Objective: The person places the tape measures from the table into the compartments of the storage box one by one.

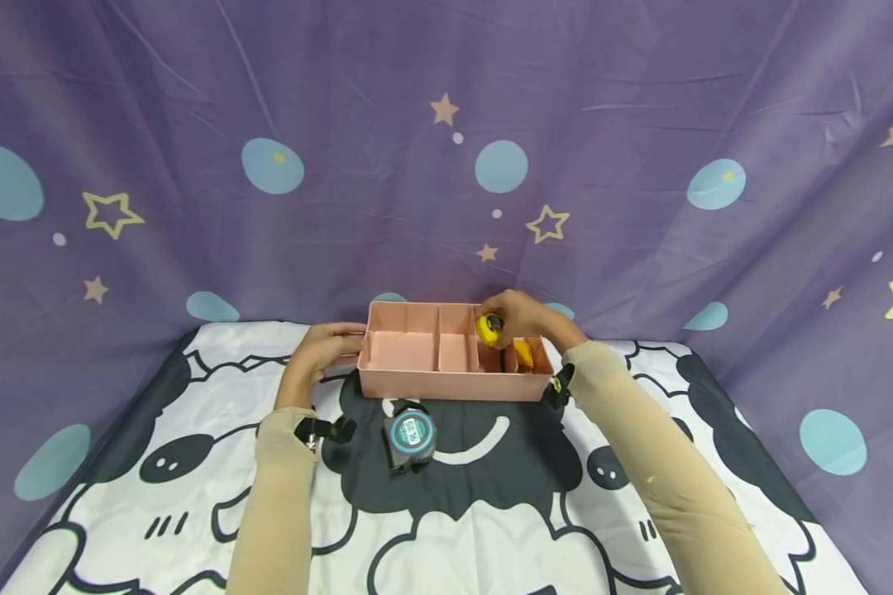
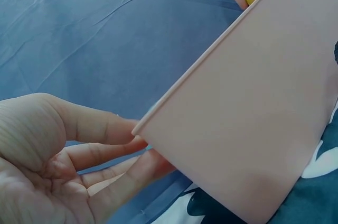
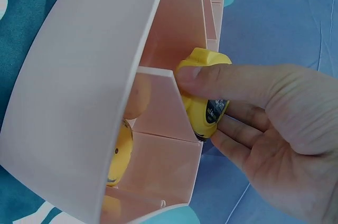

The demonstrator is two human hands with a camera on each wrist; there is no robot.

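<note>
A pink box with dividers (image 1: 457,386) stands at the back of the cloth. Above its right-hand part, my right hand (image 1: 517,316) pinches a yellow tape measure (image 3: 202,113) between thumb and fingers, close by a divider in the right wrist view. Another yellow tape measure (image 1: 523,355) sits in the rightmost compartment. My left hand (image 2: 79,155) touches the left end of the box near its corner, its fingers fairly straight. In front of the box lies a grey and black tape measure (image 1: 410,438) with a blue ring on its face.
Under everything is a black-and-white cartoon-print cloth (image 1: 484,545). A purple curtain (image 1: 387,165) with stars and blue spots rises right behind the box. The box has a wide left compartment (image 1: 400,347) and narrower ones to its right.
</note>
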